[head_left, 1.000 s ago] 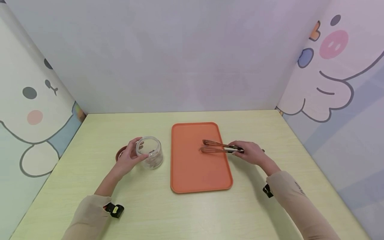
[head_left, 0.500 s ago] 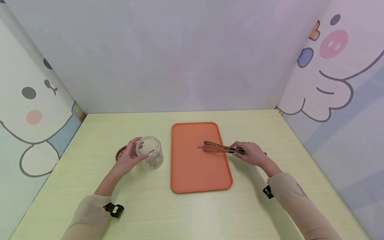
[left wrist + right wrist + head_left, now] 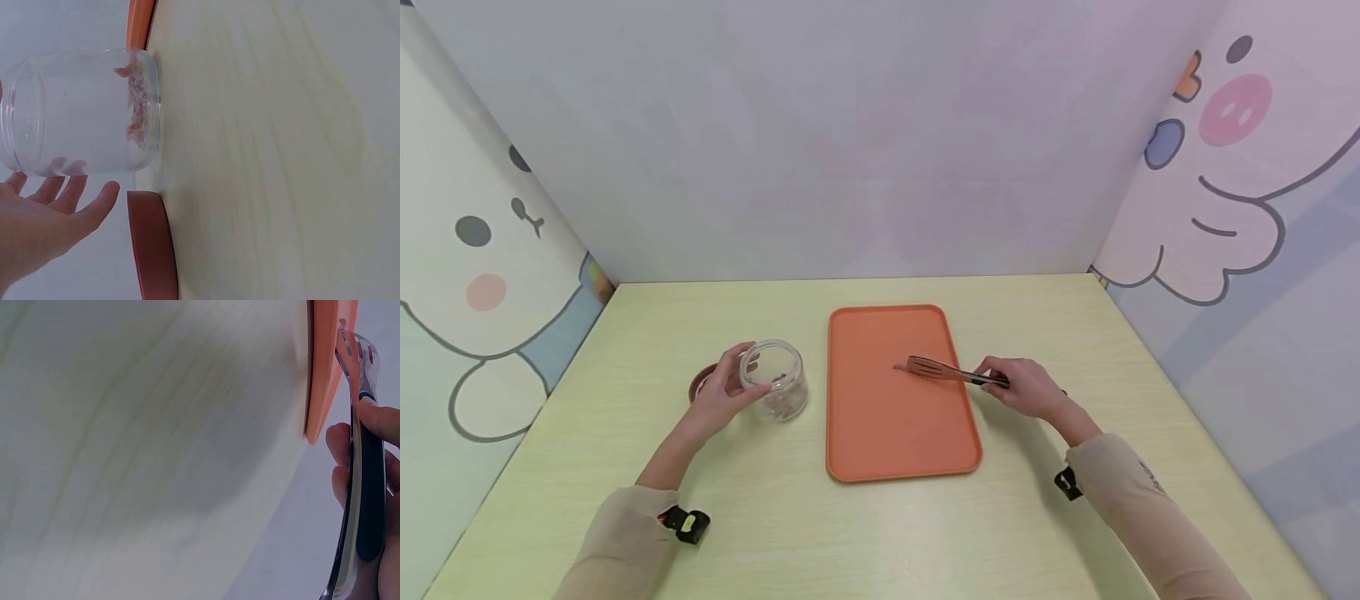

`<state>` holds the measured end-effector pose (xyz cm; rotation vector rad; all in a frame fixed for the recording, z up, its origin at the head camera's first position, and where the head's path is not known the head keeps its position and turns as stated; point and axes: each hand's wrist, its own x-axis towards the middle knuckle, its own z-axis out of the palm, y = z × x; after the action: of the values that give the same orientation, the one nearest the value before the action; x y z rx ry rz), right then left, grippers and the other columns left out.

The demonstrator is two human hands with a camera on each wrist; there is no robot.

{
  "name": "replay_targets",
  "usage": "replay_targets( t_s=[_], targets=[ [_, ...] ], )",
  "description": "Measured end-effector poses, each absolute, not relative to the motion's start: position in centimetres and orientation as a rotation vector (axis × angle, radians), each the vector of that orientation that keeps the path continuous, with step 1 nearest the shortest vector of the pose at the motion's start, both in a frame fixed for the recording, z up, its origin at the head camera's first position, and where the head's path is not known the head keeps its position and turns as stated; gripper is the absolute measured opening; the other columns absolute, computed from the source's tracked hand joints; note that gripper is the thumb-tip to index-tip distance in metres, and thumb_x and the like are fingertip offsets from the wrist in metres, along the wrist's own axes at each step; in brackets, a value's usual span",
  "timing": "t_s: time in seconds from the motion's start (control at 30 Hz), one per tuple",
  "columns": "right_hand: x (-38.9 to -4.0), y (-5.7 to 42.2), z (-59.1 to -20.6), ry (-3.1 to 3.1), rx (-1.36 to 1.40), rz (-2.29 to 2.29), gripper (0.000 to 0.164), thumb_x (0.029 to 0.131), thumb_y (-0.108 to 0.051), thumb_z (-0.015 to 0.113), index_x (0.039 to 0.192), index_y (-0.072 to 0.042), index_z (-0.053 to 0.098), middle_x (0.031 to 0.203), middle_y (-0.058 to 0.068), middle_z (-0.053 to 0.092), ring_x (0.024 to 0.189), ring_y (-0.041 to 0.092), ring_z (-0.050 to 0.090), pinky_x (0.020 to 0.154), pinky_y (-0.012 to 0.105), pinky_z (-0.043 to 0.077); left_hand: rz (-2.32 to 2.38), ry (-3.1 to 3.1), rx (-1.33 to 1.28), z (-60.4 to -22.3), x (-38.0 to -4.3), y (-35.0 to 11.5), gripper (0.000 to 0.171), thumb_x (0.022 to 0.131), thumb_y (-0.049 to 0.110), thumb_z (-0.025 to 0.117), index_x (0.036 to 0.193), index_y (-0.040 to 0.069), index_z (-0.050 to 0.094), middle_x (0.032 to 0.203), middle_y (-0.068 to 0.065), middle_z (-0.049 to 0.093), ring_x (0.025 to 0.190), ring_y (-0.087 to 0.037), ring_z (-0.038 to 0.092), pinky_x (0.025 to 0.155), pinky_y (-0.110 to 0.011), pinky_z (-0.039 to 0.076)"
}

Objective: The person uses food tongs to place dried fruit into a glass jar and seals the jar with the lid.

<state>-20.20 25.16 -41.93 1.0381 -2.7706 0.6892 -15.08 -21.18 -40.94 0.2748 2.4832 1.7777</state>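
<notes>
A clear glass jar (image 3: 786, 398) stands upright on the table, with small reddish pieces (image 3: 137, 103) at its bottom. My left hand (image 3: 718, 404) holds it near the rim from the left, thumb in front and fingers behind. My right hand (image 3: 1032, 388) grips metal tongs (image 3: 940, 369) with dark handle grips (image 3: 371, 487). The tongs reach over the right side of an orange tray (image 3: 895, 437), their two arms pressed close together. At their tips a small pinkish piece (image 3: 899, 367) shows; whether it is lifted off the tray I cannot tell.
A reddish-brown round lid (image 3: 152, 247) lies on the table left of the jar, partly hidden by my left hand in the head view. The pale wooden table (image 3: 865, 537) is bordered by a plain back wall (image 3: 865, 150) and printed side walls.
The tongs' arms have come together from a spread position, and their tips have shifted slightly at the small piece. My left hand and the jar have stayed in place.
</notes>
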Motion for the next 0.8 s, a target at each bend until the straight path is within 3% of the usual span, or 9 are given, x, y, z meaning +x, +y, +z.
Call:
replay_targets(
  t_s=[0.37, 0.8],
  targets=[
    [-20.1, 25.1, -42.2, -2.772, 1.025, 0.731, 0.018, 0.078, -0.009, 0.066, 0.093, -0.016, 0.061, 0.061, -0.012, 0.048, 0.046, 0.004, 0.039, 0.044, 0.024, 0.035, 1.765, 2.477, 0.253, -41.0, -15.1, -21.1, 0.07, 0.082, 0.025, 0.063, 0.136, 0.016, 0.02, 0.136, -0.021, 0.028, 0.119, -0.036, 0.034, 0.089, -0.039, 0.038],
    [-20.2, 24.7, -40.7, -2.699, 1.045, 0.738, 0.019, 0.077, -0.007, 0.068, 0.093, -0.014, 0.061, 0.063, -0.011, 0.05, 0.047, 0.005, 0.039, 0.044, 0.024, 0.034, 1.752, 2.491, 0.256, -41.1, -15.1, -21.1, 0.071, 0.082, 0.026, 0.063, 0.137, 0.016, 0.02, 0.135, -0.021, 0.028, 0.119, -0.036, 0.034, 0.089, -0.045, 0.036]
  ],
)
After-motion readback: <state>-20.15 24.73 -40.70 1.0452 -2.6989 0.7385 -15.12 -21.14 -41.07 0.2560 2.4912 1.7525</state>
